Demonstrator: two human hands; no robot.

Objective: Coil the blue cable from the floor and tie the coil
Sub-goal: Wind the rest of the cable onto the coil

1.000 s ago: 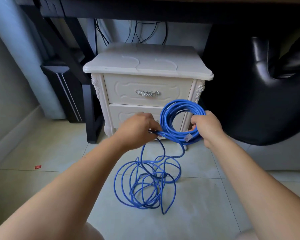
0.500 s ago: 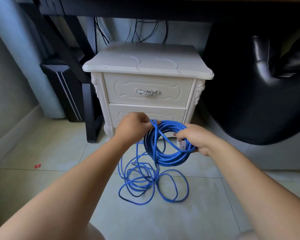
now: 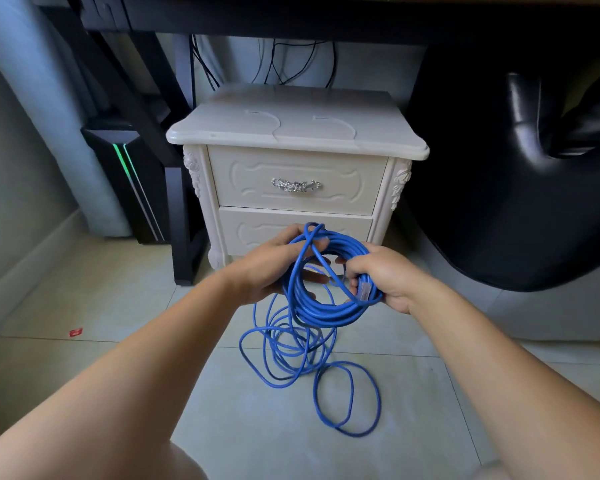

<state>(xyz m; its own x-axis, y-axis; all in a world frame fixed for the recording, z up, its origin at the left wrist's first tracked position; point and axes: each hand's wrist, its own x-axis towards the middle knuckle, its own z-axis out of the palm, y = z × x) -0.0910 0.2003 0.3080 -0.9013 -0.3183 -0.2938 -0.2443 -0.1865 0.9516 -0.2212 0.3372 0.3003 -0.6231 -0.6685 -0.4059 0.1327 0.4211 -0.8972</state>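
1. The right grip is closed on the near right side of the coil. Its fingers curl over the bundled turns, and the clear plug at the cable's end is pinned against the bundle just beside them.
2. The left grip holds the opposite side of the coil. Its fingers curl in through the ring, and single strands cross at the top of the ring, by its fingertips.
3. The coil hangs between the two grips, clear of the floor, with its open ring tilted up toward the camera.
4. Below the grips, the rest of the blue cable lies on the tiled floor in loose, overlapping loops. Strands rise from this pile to the coil on the left grip's side.
5. Just beyond the grips stands a white cabinet with two drawers. The upper drawer has a silver handle.
6. Far to the left of the left grip, a black computer case with a green light strip stands beside a dark desk leg. A small red scrap lies on the floor.
7. To the right of the right grip, a black padded chair fills the space.
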